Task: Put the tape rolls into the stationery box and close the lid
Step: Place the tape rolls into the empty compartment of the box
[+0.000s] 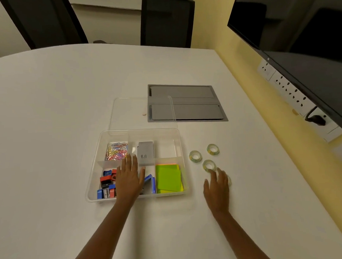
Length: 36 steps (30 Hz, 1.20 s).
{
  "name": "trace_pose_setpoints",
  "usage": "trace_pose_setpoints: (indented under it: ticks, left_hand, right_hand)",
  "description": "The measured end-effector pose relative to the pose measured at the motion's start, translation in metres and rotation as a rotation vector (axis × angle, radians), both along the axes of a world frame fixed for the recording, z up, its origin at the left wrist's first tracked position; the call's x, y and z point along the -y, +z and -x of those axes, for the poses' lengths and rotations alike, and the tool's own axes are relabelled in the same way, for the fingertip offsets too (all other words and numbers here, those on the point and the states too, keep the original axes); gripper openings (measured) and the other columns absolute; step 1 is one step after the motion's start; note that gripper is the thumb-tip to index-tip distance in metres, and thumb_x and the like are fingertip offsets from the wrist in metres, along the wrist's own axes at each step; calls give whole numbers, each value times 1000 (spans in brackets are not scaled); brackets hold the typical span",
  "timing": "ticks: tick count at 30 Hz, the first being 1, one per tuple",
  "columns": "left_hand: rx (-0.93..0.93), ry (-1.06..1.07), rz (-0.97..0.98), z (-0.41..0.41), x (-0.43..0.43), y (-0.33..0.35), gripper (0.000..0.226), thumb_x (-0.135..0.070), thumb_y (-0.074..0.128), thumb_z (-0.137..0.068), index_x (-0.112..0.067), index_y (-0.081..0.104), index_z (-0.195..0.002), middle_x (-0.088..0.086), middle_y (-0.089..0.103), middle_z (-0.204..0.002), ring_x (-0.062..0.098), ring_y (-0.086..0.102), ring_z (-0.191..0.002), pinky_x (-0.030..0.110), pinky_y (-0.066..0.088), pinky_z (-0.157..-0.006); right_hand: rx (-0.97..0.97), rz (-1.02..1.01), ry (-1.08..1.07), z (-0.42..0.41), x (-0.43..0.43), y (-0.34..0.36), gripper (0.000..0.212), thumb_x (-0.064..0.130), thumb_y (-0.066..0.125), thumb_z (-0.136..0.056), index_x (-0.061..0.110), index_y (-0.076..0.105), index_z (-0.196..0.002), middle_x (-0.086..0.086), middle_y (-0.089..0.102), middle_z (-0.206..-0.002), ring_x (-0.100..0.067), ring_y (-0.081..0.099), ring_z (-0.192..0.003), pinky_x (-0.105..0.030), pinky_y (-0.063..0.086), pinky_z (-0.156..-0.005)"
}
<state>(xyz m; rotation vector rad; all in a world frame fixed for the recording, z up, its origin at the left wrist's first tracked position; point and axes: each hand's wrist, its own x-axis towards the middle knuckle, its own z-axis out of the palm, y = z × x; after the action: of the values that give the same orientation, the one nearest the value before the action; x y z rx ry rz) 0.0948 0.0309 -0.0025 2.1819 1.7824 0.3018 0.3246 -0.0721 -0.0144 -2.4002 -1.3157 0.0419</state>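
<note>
Our right hand (216, 187) hovers with a released grip over a tape roll (209, 164); two more rolls (195, 156) lie loose on the worktop (49, 114), another half hidden beneath it. Our left hand (129, 177), also released, spreads over the stationery box (94, 170), blocking drops. Rolls could roll away; the lid (142, 113) lies behind.
</note>
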Motion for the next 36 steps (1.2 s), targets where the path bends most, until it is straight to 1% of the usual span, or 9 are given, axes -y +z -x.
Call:
trace_pose_setpoints:
  ticks: [4,7,12,16,19,25,31,33,36]
  left_hand:
    - [56,45,56,-3,-1,-8,58,-37,24,-97,-7,5,-143,14,5,-156,25,3,-145,40,9,-119]
    - [106,72,69,-3,0,-11,57,-32,28,-97,-7,4,-143,13,3,-156,23,2,-145,37,7,-119]
    - [183,105,50,-5,1,-10,57,-28,34,-96,-7,10,-143,12,10,-156,24,8,-145,37,10,-118]
    - [208,123,47,-4,1,-11,58,-30,35,-96,-9,10,-143,10,10,-156,22,8,-145,37,13,-118]
    - [219,131,43,-4,1,-11,57,-30,36,-95,-10,12,-143,9,11,-156,22,9,-145,39,17,-119]
    - [226,145,35,-4,1,-12,57,-29,39,-95,-12,15,-143,8,15,-156,23,13,-144,41,21,-116]
    - [219,144,28,-3,2,-13,57,-28,39,-95,-11,15,-143,8,15,-156,23,13,-144,42,22,-116]
    - [217,150,28,-4,2,-13,57,-29,39,-95,-11,15,-143,8,15,-156,23,14,-144,42,23,-116]
    - [211,152,25,-4,1,-13,57,-29,39,-95,-11,15,-143,8,15,-156,23,14,-144,42,23,-116]
  right_hand:
    - [-87,143,-61,-34,2,-13,46,13,63,-86,0,50,-128,-26,44,-139,-41,40,-130,-47,40,-105]
    - [-110,170,-29,-50,1,-14,41,14,60,-88,6,51,-127,-20,52,-130,-35,49,-117,-42,45,-97]
    - [-319,-100,1,-44,-17,5,38,6,70,-80,3,59,-115,-22,59,-114,-40,53,-106,-47,49,-89]
    - [-354,-210,315,-7,-62,31,37,10,67,-82,5,58,-118,-16,59,-118,-32,53,-109,-36,44,-94]
    - [-245,-62,574,19,-100,39,38,17,59,-88,9,54,-124,-13,55,-128,-31,48,-117,-35,39,-98]
    - [-59,232,700,36,-135,36,39,26,45,-95,13,46,-132,-11,45,-140,-29,43,-125,-38,37,-103]
    - [-135,-178,546,1,-101,26,26,7,55,-88,4,64,-112,-19,61,-121,-35,55,-115,-42,48,-95]
    - [-121,-146,398,-19,-88,16,27,5,57,-86,3,62,-112,-20,60,-119,-37,55,-113,-45,50,-92]
    - [-123,133,233,-44,-72,-3,41,14,58,-86,6,51,-125,-18,49,-134,-35,45,-123,-44,44,-98]
